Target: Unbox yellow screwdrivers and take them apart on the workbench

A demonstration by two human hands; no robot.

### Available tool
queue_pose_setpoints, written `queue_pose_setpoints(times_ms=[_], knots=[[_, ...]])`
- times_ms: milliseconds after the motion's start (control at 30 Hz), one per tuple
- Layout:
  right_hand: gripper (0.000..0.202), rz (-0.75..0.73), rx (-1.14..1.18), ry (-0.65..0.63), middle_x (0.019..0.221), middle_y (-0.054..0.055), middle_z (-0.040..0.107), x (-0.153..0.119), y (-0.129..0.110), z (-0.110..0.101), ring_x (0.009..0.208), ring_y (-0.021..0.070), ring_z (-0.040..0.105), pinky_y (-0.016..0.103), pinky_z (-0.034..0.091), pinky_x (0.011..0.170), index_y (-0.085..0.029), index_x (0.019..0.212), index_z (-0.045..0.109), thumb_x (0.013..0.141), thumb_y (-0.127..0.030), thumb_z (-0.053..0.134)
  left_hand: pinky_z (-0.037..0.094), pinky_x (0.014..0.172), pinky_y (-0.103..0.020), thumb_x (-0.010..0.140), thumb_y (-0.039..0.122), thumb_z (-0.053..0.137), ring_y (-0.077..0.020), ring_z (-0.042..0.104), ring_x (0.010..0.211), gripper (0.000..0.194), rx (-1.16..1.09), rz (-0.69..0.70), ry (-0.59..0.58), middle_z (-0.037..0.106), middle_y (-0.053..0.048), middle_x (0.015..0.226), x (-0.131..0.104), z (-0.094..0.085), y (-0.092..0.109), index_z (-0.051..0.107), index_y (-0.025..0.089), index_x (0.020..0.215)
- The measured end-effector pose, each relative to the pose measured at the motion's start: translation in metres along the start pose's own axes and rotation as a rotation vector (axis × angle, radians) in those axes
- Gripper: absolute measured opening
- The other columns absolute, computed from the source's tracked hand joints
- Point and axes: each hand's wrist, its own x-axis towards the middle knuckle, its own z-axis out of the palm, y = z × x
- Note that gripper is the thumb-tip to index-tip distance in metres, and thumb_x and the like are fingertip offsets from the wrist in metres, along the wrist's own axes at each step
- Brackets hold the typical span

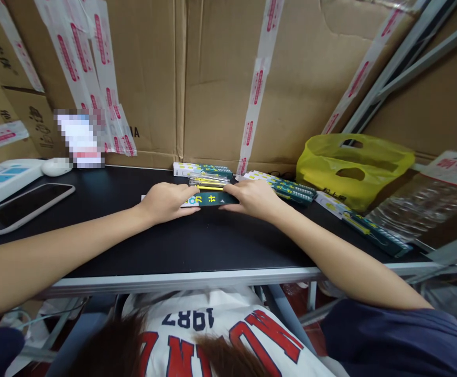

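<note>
A long, narrow green-and-white box [213, 198] with yellow lettering lies level between both hands. My left hand [167, 202] has its fingers closed round the left part of it. My right hand [254, 198] grips its right end between thumb and fingers. Just behind the box are several thin metallic and yellow pieces [208, 181], partly hidden by the fingers. Another printed box [203, 169] lies behind these pieces. To the right of my right hand, several similar boxes [291, 187] lie together on the black table [197, 246].
A phone [26, 206] and a white mouse [57, 166] are at the left. At the right are a yellow bag [354, 167], more printed boxes [364, 223] and a clear plastic bottle [421, 196]. Large cartons [216, 84] stand along the back edge.
</note>
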Motion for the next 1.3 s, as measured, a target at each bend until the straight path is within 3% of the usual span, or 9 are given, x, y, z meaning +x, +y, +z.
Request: queue_pose_setpoints(times_ms=[133, 267, 400, 500, 700, 933, 1133, 1300], knots=[[0.046, 0.079, -0.017, 0.082, 0.088, 0.009, 0.072, -0.001, 0.027, 0.007, 0.077, 0.0223, 0.065, 0.028, 0.025, 0.056, -0.020, 0.106, 0.064, 0.088, -0.059, 0.049, 0.047, 0.072, -0.029, 0.085, 0.056, 0.051, -0.0238, 0.067, 0.094, 0.047, -0.160, -0.134, 0.102, 0.071, -0.006, 0.109, 0.007, -0.009, -0.014, 0.064, 0.022, 0.115], [0.046, 0.252, 0.020, 0.145, 0.087, 0.007, 0.073, -0.004, 0.058, 0.012, 0.076, 0.0212, 0.064, 0.027, 0.027, 0.057, -0.024, 0.108, 0.065, 0.087, -0.061, 0.048, 0.051, 0.079, -0.031, 0.089, 0.047, 0.048, -0.0210, 0.067, 0.091, 0.036, -0.543, -0.426, 0.279, 0.072, -0.006, 0.102, 0.015, -0.011, -0.040, 0.067, 0.018, 0.103], [0.046, 0.344, 0.037, 0.163, 0.087, 0.006, 0.073, -0.005, 0.072, 0.016, 0.076, 0.0216, 0.063, 0.027, 0.029, 0.058, -0.026, 0.110, 0.065, 0.084, -0.061, 0.052, 0.058, 0.071, -0.030, 0.091, 0.038, 0.050, -0.0167, 0.070, 0.079, 0.036, -1.181, -0.586, 0.202, 0.071, -0.009, 0.104, 0.019, 0.000, -0.050, 0.061, 0.017, 0.118], [0.047, 0.419, 0.028, 0.135, 0.086, 0.006, 0.073, -0.004, 0.071, 0.018, 0.075, 0.0228, 0.063, 0.027, 0.030, 0.058, -0.028, 0.112, 0.065, 0.082, -0.062, 0.054, 0.060, 0.077, -0.031, 0.086, 0.034, 0.059, -0.0185, 0.071, 0.086, 0.038, -1.372, -0.627, 0.169, 0.070, -0.010, 0.111, 0.018, 0.008, -0.045, 0.060, 0.018, 0.121], [0.045, 0.516, 0.021, 0.052, 0.085, 0.007, 0.073, -0.002, 0.068, 0.024, 0.074, 0.0252, 0.063, 0.028, 0.034, 0.059, -0.029, 0.112, 0.065, 0.079, -0.059, 0.058, 0.060, 0.081, -0.031, 0.083, 0.032, 0.065, -0.0211, 0.071, 0.094, 0.044, -1.381, -0.619, 0.128, 0.069, -0.012, 0.115, 0.015, 0.011, -0.040, 0.060, 0.017, 0.124], [0.043, 0.502, 0.101, 0.068, 0.082, 0.006, 0.071, 0.000, 0.067, 0.032, 0.073, 0.0251, 0.064, 0.029, 0.038, 0.059, -0.026, 0.110, 0.064, 0.077, -0.053, 0.061, 0.062, 0.075, -0.032, 0.081, 0.035, 0.066, -0.0217, 0.070, 0.095, 0.045, -1.319, -0.517, 0.124, 0.069, -0.013, 0.114, 0.015, 0.015, -0.043, 0.061, 0.016, 0.122], [0.047, 0.514, 0.144, 0.091, 0.084, 0.007, 0.070, 0.000, 0.065, 0.032, 0.073, 0.0251, 0.062, 0.029, 0.038, 0.060, -0.022, 0.118, 0.057, 0.078, -0.045, 0.062, 0.060, 0.079, -0.029, 0.077, 0.033, 0.068, -0.0185, 0.067, 0.097, 0.045, -1.062, -0.331, 0.265, 0.064, -0.012, 0.120, 0.013, 0.010, -0.035, 0.058, 0.014, 0.116], [0.033, 0.483, 0.182, 0.213, 0.099, 0.010, 0.066, -0.002, 0.071, 0.027, 0.083, 0.0238, 0.061, 0.030, 0.041, 0.063, -0.020, 0.105, 0.059, 0.080, -0.041, 0.062, 0.057, 0.075, -0.024, 0.081, 0.032, 0.062, -0.0171, 0.064, 0.100, 0.042, -0.881, -0.195, 0.235, 0.063, -0.008, 0.121, 0.009, -0.001, -0.033, 0.055, 0.018, 0.120]])
